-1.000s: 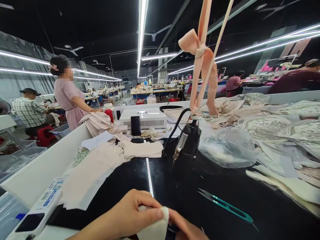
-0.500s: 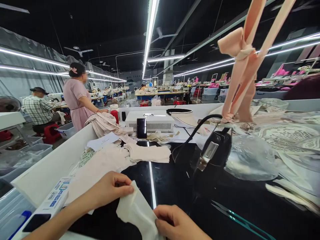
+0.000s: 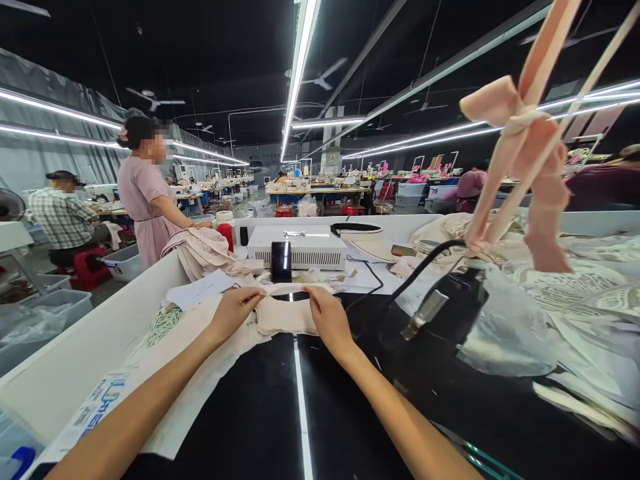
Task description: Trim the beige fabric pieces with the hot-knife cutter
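Note:
Both arms reach forward over the black tabletop (image 3: 250,413). A cream fabric piece (image 3: 285,289) is stretched between my two hands, above the far edge of a small stack of cut fabric pieces (image 3: 287,317). My left hand (image 3: 237,310) pinches its left end, fingers closed. The right end is gripped by my right hand (image 3: 327,317), closed too, with its fingertips partly hidden. Left of the stack lies a wide pale cloth or sheet (image 3: 200,373). Just behind my hands a black phone (image 3: 281,261) stands upright against a white vented box (image 3: 315,250).
Teal-handled scissors (image 3: 480,457) lie at lower right, partly behind my right forearm. A black device with a metal part (image 3: 425,313) and cable stands right of centre, under hanging peach straps (image 3: 520,133). Plastic-wrapped lace (image 3: 575,287) covers the right side. A person in pink (image 3: 145,200) stands beyond the left wall.
Both hands have moved forward from the near tabletop to the stack, carrying the cream fabric piece. It was hanging loosely; now it is held out sideways. The view has shifted slightly.

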`<control>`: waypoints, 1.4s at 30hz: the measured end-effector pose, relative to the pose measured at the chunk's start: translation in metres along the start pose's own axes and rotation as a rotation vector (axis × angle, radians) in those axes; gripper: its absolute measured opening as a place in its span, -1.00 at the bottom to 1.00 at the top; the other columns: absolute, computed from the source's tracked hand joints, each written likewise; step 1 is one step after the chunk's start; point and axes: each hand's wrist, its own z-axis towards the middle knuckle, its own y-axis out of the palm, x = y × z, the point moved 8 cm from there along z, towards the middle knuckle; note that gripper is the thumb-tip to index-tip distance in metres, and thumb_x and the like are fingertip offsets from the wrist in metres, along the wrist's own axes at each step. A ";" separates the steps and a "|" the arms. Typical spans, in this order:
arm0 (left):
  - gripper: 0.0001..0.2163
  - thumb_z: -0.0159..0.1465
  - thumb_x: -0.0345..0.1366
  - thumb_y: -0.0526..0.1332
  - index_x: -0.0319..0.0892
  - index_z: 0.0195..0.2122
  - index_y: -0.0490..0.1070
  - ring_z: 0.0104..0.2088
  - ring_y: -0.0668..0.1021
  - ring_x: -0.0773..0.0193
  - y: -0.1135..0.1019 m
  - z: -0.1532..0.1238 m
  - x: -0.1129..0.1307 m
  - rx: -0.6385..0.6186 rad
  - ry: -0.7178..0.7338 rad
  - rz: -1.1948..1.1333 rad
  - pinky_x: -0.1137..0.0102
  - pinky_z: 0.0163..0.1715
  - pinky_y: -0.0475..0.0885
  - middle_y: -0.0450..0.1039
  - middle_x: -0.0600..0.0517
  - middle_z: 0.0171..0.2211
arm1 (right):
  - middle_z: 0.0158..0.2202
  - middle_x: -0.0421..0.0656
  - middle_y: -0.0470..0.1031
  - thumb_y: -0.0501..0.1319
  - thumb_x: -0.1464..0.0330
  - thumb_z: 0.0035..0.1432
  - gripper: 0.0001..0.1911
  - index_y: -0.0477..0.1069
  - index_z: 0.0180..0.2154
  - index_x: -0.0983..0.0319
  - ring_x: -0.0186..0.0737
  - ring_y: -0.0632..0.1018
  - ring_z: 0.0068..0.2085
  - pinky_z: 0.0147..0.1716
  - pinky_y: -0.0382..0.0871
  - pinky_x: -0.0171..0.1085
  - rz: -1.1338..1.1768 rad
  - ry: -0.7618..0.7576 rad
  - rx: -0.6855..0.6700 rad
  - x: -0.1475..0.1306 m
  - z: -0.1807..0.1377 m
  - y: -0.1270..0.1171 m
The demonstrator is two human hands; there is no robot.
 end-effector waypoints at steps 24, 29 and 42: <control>-0.55 0.31 -0.51 -0.01 -0.16 0.06 0.59 0.12 0.58 0.08 0.024 -0.017 -0.002 -0.156 0.016 0.250 0.22 0.21 0.42 0.60 -0.04 0.07 | 0.01 -0.07 0.56 0.24 0.28 0.40 -0.80 0.51 -0.03 0.24 -0.11 0.59 0.01 0.03 0.54 -0.01 -0.673 -0.055 -0.155 0.008 -0.033 0.018; -0.63 0.45 -0.46 -0.01 -0.18 0.12 0.52 0.16 0.55 0.15 0.043 0.002 0.010 -0.161 0.027 0.223 0.19 0.25 0.39 0.56 -0.06 0.12 | 0.12 -0.04 0.51 0.25 0.30 0.39 -0.71 0.46 0.09 0.22 -0.05 0.57 0.10 0.09 0.52 0.04 -0.574 -0.107 -0.121 -0.005 -0.026 0.029; -0.50 0.48 -0.10 0.06 0.00 0.42 0.18 0.48 0.01 -0.25 0.100 -0.019 -0.036 -0.394 -0.115 0.409 -0.33 0.32 -0.02 -0.04 -0.19 0.50 | 0.24 0.00 0.42 0.26 0.25 0.38 -0.62 0.41 0.17 0.21 0.03 0.51 0.18 0.16 0.45 0.13 -0.563 -0.038 -0.106 0.033 -0.026 0.055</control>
